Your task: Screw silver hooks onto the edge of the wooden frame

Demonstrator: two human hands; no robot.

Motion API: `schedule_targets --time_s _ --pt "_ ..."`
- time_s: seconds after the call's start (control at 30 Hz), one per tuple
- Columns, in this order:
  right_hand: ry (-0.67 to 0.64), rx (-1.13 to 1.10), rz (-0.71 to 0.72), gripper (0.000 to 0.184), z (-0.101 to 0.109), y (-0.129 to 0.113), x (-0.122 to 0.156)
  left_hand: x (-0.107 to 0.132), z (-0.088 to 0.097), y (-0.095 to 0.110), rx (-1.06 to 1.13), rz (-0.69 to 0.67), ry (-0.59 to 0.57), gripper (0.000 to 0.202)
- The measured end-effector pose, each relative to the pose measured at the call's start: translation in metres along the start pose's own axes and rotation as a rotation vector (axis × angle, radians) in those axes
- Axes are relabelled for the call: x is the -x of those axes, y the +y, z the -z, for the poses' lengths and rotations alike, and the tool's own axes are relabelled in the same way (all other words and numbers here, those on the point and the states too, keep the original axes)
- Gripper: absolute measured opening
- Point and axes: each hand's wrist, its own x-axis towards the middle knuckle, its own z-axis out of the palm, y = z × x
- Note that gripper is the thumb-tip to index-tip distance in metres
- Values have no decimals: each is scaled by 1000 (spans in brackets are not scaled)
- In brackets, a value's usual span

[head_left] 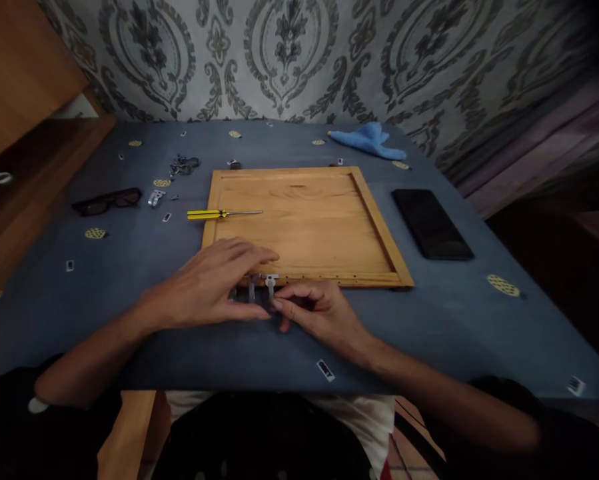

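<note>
A framed wooden panel (299, 223) lies flat on the table, with several small holes along its near rail. Small metal hooks (252, 287) sit at that near edge, between my hands. My left hand (212, 283) reaches over the panel's near left corner, its fingers stretched out and its thumb apart below. Thumb and fingers of my right hand (319, 310) pinch the lower end of a metal hook (271, 283) at the rail. A yellow and black screwdriver (206, 215) rests across the panel's left side, its shaft pointing right.
Sunglasses (108, 201), a loose metal hook (156, 198) and a pile of metal pieces (183, 165) lie at the left. On the right is a black phone (432, 223). A blue cloth (368, 140) lies near the patterned wall. Wooden furniture (34, 193) borders the table's left side.
</note>
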Motion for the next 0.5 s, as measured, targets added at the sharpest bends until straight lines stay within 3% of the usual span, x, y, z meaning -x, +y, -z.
schedule_targets --time_s 0.5 --pt "-74 -5 -25 20 2 2 1 3 -24 6 -152 39 -7 63"
